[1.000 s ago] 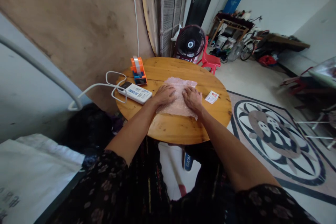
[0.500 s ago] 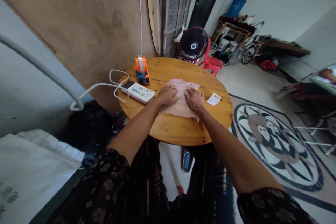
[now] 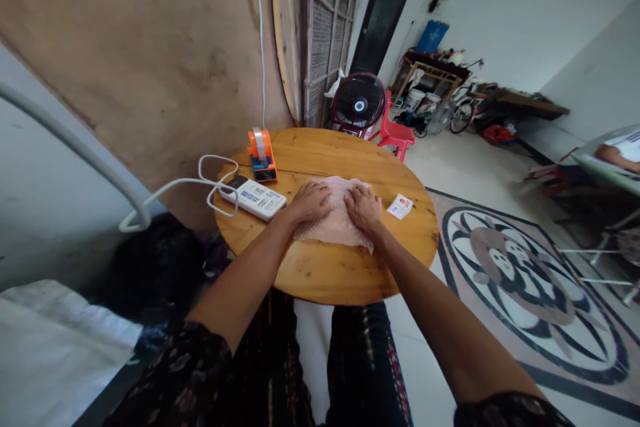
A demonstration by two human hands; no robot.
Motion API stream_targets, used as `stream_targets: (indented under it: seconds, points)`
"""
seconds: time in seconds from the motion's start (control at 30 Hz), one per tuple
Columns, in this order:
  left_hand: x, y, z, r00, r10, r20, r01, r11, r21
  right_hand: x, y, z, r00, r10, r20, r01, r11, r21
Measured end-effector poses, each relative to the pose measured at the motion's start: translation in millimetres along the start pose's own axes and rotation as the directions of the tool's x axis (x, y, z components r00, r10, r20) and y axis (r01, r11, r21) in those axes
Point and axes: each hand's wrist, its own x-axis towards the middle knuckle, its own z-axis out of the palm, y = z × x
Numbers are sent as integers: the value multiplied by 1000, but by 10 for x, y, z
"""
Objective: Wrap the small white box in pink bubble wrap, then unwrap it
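Observation:
A sheet of pinkish bubble wrap (image 3: 334,225) lies flat on the round wooden table (image 3: 320,273). My left hand (image 3: 311,203) rests palm down on its left part, fingers stretched out. On the right part lies my right hand (image 3: 364,208), also flat with its fingers extended. Between the two hands a strip of the wrap shows; what is under the palms is hidden. Just right of my right hand is a small white card or box with a red mark (image 3: 400,206). Left of my left hand sits a white power strip (image 3: 257,199) with its cable.
An orange and blue tape dispenser (image 3: 263,155) stands at the table's back left. Behind the table are a dark fan (image 3: 359,104) and a red plastic chair (image 3: 396,130). A white cable (image 3: 135,213) loops in at the left. Another person's arm (image 3: 617,155) shows at far right.
The view has tilted up a little, so the table sits lower in the picture. Both hands stay flat on the bubble wrap, with only slight shifts.

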Motion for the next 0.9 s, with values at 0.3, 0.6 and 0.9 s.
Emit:
stream_targets:
  seconds: [0.3,0.6,0.9]
  points:
    - [-39,30,12,999,-34,-30,34,999,-29,-6,42,25,1000,17,17,-18,998,67]
    - [-79,109,-37,996,-38,-75,33,997,-73,5,125,68,1000,3,2,-3,987,163]
    - [-55,125,-37,996,83,-25,-85,992,-94,-10,52,-23,1000,-8,9,7,996,89]
